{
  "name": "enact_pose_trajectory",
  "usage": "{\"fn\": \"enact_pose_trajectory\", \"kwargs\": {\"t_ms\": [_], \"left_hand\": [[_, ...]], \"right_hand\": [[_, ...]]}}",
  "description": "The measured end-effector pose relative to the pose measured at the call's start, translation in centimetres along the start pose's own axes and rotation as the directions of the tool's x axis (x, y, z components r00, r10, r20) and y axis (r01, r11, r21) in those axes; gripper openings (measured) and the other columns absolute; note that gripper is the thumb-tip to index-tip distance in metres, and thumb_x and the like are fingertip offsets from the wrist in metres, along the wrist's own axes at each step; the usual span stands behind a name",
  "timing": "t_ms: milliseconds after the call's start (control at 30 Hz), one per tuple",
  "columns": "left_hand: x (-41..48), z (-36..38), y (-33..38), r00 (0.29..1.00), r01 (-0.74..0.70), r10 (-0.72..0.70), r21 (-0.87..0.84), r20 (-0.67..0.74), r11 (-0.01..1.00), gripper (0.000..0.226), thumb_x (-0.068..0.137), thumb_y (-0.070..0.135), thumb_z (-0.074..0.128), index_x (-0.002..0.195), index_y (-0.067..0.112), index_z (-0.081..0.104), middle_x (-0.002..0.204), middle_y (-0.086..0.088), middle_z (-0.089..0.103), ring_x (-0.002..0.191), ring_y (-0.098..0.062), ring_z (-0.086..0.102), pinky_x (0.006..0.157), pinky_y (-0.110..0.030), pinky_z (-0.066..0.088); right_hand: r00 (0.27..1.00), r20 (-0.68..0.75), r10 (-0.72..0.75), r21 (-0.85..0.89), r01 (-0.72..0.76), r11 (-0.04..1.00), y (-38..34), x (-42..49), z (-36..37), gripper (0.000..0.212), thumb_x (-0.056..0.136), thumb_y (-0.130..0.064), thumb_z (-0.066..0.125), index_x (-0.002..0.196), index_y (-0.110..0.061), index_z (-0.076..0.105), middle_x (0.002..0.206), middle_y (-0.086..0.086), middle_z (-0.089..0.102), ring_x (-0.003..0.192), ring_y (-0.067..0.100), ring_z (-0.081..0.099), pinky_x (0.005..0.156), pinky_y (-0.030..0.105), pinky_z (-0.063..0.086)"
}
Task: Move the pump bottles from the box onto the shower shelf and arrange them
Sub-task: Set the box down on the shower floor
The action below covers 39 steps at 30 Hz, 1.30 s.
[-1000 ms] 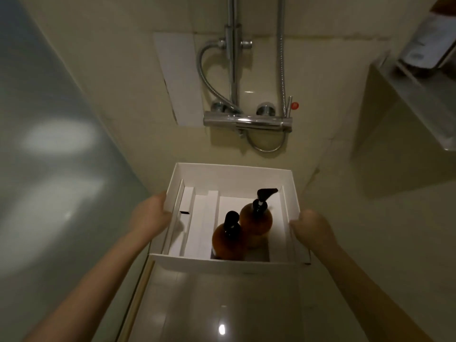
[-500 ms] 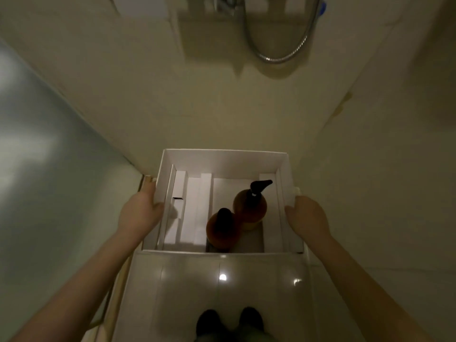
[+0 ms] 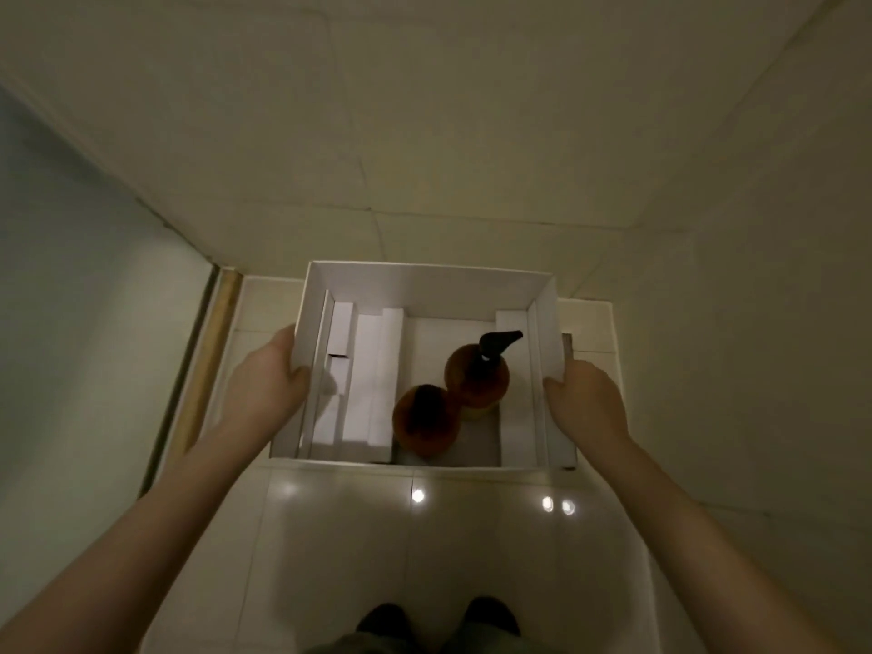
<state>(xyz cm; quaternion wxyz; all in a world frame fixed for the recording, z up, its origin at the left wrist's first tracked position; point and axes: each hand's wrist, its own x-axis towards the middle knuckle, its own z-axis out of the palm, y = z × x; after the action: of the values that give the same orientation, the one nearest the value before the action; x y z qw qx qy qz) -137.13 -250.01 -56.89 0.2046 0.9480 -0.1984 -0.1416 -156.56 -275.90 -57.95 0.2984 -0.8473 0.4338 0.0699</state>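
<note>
**Box is way lower now, shower fittings out of shot**

We've got both hands clamped on the white box (image 3: 427,287): left hand (image 3: 264,387) on its left wall, right hand (image 3: 585,408) on its right wall. Two amber pump bottles are inside, right of centre, touching: the far bottle (image 3: 479,377) with its black pump pointing right, the near bottle (image 3: 422,420) below-left of it. Compared with a second ago, the shower mixer and the shelf at upper right are gone; now we see floor tiles (image 3: 424,549) and shoes (image 3: 441,620) at the bottom.
</note>
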Motion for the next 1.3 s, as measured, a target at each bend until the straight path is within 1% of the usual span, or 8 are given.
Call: {"fn": "enact_pose_trajectory", "kwargs": {"t_ms": [200, 333, 567, 667, 767, 867, 1167, 1300], "left_hand": [[2.5, 9.4, -5.2, 1.000, -0.014, 0.014, 0.017, -0.016, 1.000, 0.043, 0.080, 0.007, 0.058, 0.123, 0.009, 0.051, 0.098, -0.020, 0.068, 0.088, -0.040, 0.063, 0.065, -0.029, 0.038], [3.7, 14.9, -8.4, 0.999, 0.018, -0.016, 0.041, -0.027, 0.999, 0.048, 0.081, 0.008, 0.058, 0.128, 0.012, 0.049, 0.098, -0.019, 0.068, 0.086, -0.040, 0.063, 0.063, -0.028, 0.036], [5.0, 21.8, -13.2, 0.997, 0.071, -0.071, 0.021, 0.023, 0.997, 0.053, 0.081, 0.012, 0.056, 0.132, 0.017, 0.045, 0.102, -0.014, 0.069, 0.089, -0.036, 0.064, 0.068, -0.034, 0.047], [5.7, 23.6, -14.6, 0.998, 0.067, -0.067, 0.004, 0.021, 0.998, 0.053, 0.081, 0.010, 0.055, 0.132, 0.017, 0.045, 0.103, -0.015, 0.069, 0.090, -0.036, 0.064, 0.067, -0.034, 0.045], [6.1, 25.1, -15.5, 0.999, 0.048, -0.048, 0.008, 0.019, 0.999, 0.052, 0.081, 0.010, 0.055, 0.132, 0.016, 0.045, 0.103, -0.015, 0.068, 0.091, -0.037, 0.063, 0.065, -0.030, 0.040], [6.4, 26.1, -16.1, 0.998, 0.065, -0.065, 0.012, 0.015, 0.998, 0.050, 0.081, 0.011, 0.053, 0.131, 0.017, 0.045, 0.103, -0.015, 0.068, 0.092, -0.037, 0.063, 0.067, -0.034, 0.045], [6.7, 27.6, -17.0, 0.997, 0.030, -0.028, 0.029, -0.068, 0.999, 0.050, 0.081, 0.012, 0.054, 0.131, 0.016, 0.045, 0.098, -0.018, 0.068, 0.086, -0.039, 0.063, 0.063, -0.033, 0.041], [6.5, 27.7, -16.9, 0.997, 0.066, -0.065, 0.035, -0.038, 0.997, 0.053, 0.083, 0.015, 0.053, 0.134, 0.018, 0.040, 0.100, -0.017, 0.068, 0.085, -0.039, 0.063, 0.061, -0.031, 0.039]], "right_hand": [[1.000, -0.012, 0.004, -0.018, -0.004, 1.000, 4.3, 4.4, 9.0, 0.039, 0.093, -0.015, 0.046, 0.058, -0.020, 0.031, 0.061, -0.001, 0.040, 0.067, 0.021, 0.048, 0.057, 0.026, 0.031], [1.000, -0.002, 0.017, -0.019, -0.017, 1.000, 6.7, 6.7, 14.2, 0.028, 0.094, -0.016, 0.045, 0.066, -0.010, 0.043, 0.074, 0.008, 0.052, 0.071, 0.022, 0.052, 0.058, 0.027, 0.033], [1.000, 0.012, 0.005, -0.068, -0.004, 0.998, 9.2, 9.0, 20.9, 0.021, 0.094, -0.017, 0.046, 0.077, -0.006, 0.051, 0.074, 0.006, 0.051, 0.066, 0.020, 0.047, 0.054, 0.026, 0.029], [1.000, 0.018, 0.000, -0.069, 0.001, 0.998, 10.0, 9.9, 23.0, 0.020, 0.093, -0.016, 0.046, 0.079, -0.005, 0.055, 0.073, 0.005, 0.051, 0.066, 0.019, 0.047, 0.056, 0.026, 0.031], [1.000, 0.013, 0.014, -0.050, -0.014, 0.999, 10.7, 10.7, 24.8, 0.030, 0.093, -0.015, 0.046, 0.063, -0.012, 0.045, 0.064, 0.001, 0.050, 0.056, 0.013, 0.044, 0.047, 0.023, 0.028], [1.000, 0.000, 0.018, -0.041, -0.018, 0.999, 11.2, 11.1, 25.8, 0.035, 0.092, -0.014, 0.046, 0.058, -0.016, 0.039, 0.059, 0.001, 0.046, 0.052, 0.010, 0.041, 0.045, 0.022, 0.025], [0.999, -0.042, 0.008, -0.044, -0.010, 0.999, 11.9, 11.1, 26.9, 0.028, 0.093, -0.016, 0.045, 0.065, -0.009, 0.047, 0.063, 0.003, 0.048, 0.059, 0.021, 0.048, 0.047, 0.023, 0.026], [0.999, -0.054, 0.006, -0.010, -0.007, 1.000, 12.0, 11.0, 27.0, 0.031, 0.092, -0.017, 0.045, 0.061, -0.012, 0.044, 0.061, 0.002, 0.049, 0.058, 0.022, 0.050, 0.047, 0.023, 0.028]]}}
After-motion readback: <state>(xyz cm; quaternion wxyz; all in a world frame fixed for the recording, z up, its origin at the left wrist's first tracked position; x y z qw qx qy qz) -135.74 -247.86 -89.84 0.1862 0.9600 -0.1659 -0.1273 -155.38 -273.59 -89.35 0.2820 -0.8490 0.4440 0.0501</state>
